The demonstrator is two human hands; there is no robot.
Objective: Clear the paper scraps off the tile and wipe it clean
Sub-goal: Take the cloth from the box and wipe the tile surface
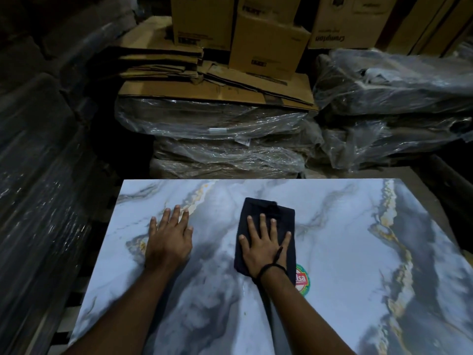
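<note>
Tile [345, 239], lower frame, is showing no paper scraps; clearing looks done. You're pressing the cloth [266, 208] flat mid-frame under your spread right hand [265, 248]; left hand [170, 242] is resting flat, empty. Wiping looks unfinished.

Glossy marbled blue-grey tile [345, 252] lying flat, dark folded cloth [267, 213] spread on its middle, far half

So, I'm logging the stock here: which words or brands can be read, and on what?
"Crompton", upside down: brown cardboard box at the far right.
"lsa", the end of a word: round red and green sticker on the marbled blue-grey tile, its start hidden by the dark folded cloth.
Dark labels on the other stacked cardboard boxes: too blurred to read.
</note>
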